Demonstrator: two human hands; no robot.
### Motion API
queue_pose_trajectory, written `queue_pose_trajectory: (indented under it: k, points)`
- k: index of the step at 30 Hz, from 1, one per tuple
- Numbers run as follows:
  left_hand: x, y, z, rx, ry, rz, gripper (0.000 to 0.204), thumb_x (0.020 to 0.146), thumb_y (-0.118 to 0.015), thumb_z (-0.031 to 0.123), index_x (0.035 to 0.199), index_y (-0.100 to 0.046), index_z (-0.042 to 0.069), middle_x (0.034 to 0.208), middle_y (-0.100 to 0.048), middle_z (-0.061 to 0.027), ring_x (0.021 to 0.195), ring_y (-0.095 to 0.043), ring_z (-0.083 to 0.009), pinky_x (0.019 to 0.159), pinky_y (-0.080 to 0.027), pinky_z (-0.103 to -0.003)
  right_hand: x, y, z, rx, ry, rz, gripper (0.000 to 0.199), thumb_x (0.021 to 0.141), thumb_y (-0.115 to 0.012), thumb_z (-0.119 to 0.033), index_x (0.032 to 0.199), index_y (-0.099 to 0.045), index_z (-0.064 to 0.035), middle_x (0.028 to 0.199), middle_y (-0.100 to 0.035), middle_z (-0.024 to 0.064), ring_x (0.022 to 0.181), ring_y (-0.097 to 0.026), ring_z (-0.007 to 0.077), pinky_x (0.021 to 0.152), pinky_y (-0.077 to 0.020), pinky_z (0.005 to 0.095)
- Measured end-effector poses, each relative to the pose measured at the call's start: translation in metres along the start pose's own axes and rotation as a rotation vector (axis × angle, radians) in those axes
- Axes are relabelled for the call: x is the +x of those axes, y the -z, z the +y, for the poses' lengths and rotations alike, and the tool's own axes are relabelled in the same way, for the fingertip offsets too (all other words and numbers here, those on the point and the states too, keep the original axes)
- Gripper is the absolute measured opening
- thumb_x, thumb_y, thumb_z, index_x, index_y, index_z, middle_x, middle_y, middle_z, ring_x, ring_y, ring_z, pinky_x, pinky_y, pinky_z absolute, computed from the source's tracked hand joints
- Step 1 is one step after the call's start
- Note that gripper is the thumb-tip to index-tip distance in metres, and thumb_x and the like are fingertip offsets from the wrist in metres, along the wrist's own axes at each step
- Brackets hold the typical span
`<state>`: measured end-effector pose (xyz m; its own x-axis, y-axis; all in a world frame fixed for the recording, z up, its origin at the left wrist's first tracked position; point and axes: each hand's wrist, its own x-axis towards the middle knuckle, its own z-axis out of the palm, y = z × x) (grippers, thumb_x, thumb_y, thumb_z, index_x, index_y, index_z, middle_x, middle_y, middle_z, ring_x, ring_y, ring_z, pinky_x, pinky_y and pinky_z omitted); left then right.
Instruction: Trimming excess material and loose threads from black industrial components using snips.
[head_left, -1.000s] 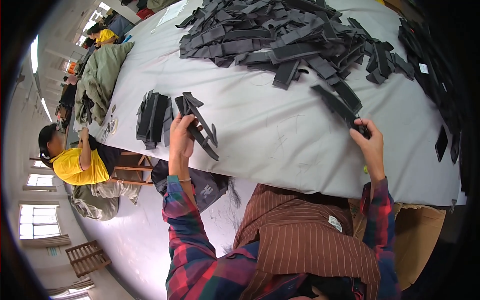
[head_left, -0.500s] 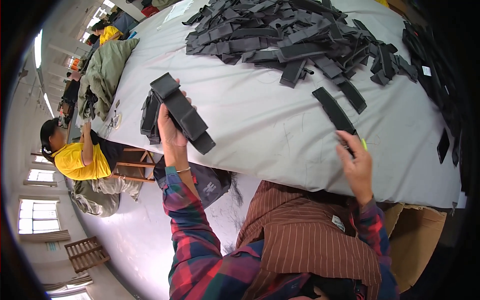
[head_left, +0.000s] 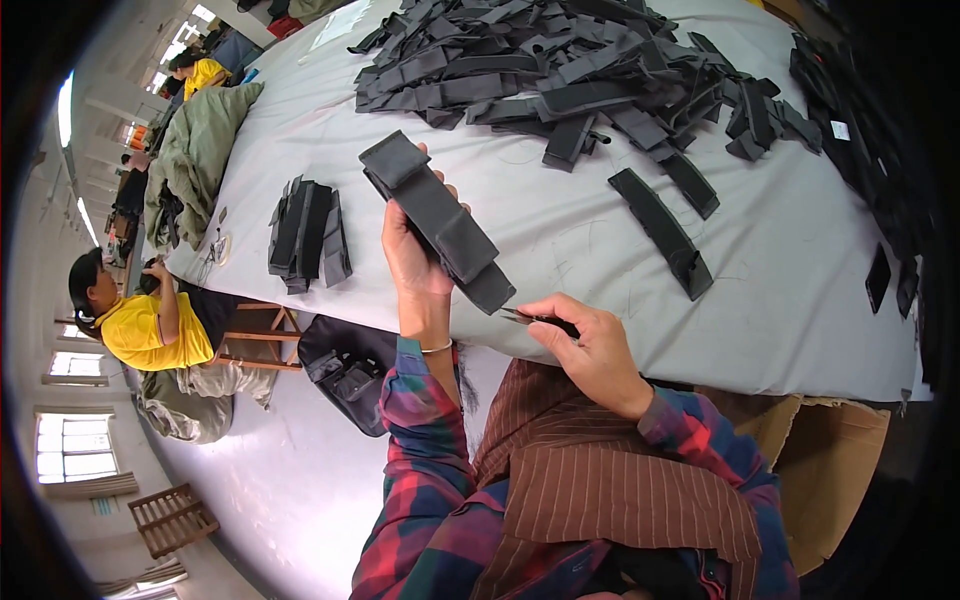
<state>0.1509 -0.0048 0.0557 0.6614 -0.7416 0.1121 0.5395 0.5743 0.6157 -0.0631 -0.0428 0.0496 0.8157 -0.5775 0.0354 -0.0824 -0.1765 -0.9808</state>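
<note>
We record the left grip point(head_left: 418, 262) closed around a fabric strip point(head_left: 440, 225), fingers behind it and thumb at its near side, held up over the front part of the worktop point(head_left: 575, 245). The strip's long axis runs diagonally, upper left to lower right, its lower end pointing at the right grip point(head_left: 592, 350). We note a dark grey, layered piece: folded flap at the top, raised section lower down, darker tab at the bottom. The right grip pinches small dark snips point(head_left: 562, 326), tips just beside that tab; contact we cannot tell. Farther out, we log a single strip point(head_left: 662, 235) lying flat to the right, a stacked bundle point(head_left: 308, 235) to the left, and a loose heap point(head_left: 540, 75) of similar dark pieces across the far side.
</note>
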Motion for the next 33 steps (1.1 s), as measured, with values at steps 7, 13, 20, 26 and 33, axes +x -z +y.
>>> queue_pose_trajectory:
  k: [7, 13, 20, 26, 33]
  points:
    - [0.002, -0.006, -0.011, 0.003, 0.012, -0.026, 0.049, 0.092, -0.043, 0.020, 0.136, -0.041, 0.000, 0.096, -0.053, -0.0064, 0.075, -0.047, -0.0141, 0.063, -0.045, -0.029, 0.004, -0.003, 0.006, 0.060, 0.006, 0.061, 0.016, 0.087, -0.061, -0.016, 0.100, -0.067, -0.0077, 0.078, -0.067, 0.0047, 0.063, -0.057, 0.0128, 0.061, -0.0444, 0.0262]
    - [0.005, 0.004, -0.005, 0.066, 0.062, 0.186, 0.045, 0.090, -0.046, 0.016, 0.132, -0.046, 0.000, 0.092, -0.055, -0.0059, 0.072, -0.047, -0.0127, 0.062, -0.045, -0.028, 0.005, 0.022, 0.013, 0.119, 0.036, 0.098, 0.016, 0.084, -0.065, -0.011, 0.100, -0.066, -0.0059, 0.084, -0.067, 0.0054, 0.069, -0.058, 0.0140, 0.065, -0.0459, 0.0260]
    - [0.063, 0.132, 0.095, 2.240, -0.467, 0.400, 0.055, 0.075, -0.065, 0.021, 0.127, -0.054, 0.006, 0.109, -0.057, -0.0191, 0.100, -0.053, -0.0328, 0.083, -0.045, -0.044, 0.004, 0.126, 0.054, -0.564, -0.020, 0.474, 0.043, 0.075, -0.073, -0.014, 0.116, -0.059, -0.0091, 0.104, -0.060, 0.0097, 0.088, -0.060, 0.0249, 0.075, -0.0480, 0.0335]
    - [0.069, 0.188, 0.107, 2.539, -0.050, 0.543, 0.069, 0.076, -0.068, 0.031, 0.139, -0.042, 0.018, 0.148, -0.023, -0.0195, 0.129, -0.030, -0.0469, 0.094, -0.033, -0.066, 0.009, 0.136, 0.092, -0.708, 0.006, 0.521, 0.049, 0.072, -0.075, -0.019, 0.117, -0.058, -0.0097, 0.101, -0.059, 0.0103, 0.090, -0.059, 0.0309, 0.077, -0.0472, 0.0390]
    - [0.017, 0.061, -0.029, 1.303, 0.292, -0.144, 0.033, 0.090, -0.058, 0.012, 0.121, -0.060, 0.002, 0.117, -0.062, -0.0125, 0.095, -0.064, -0.0159, 0.077, -0.052, -0.027, 0.007, 0.132, 0.091, -0.757, -0.123, 0.498, 0.055, 0.073, -0.075, -0.025, 0.123, -0.057, -0.0098, 0.095, -0.062, 0.0117, 0.088, -0.061, 0.0292, 0.076, -0.0481, 0.0377]
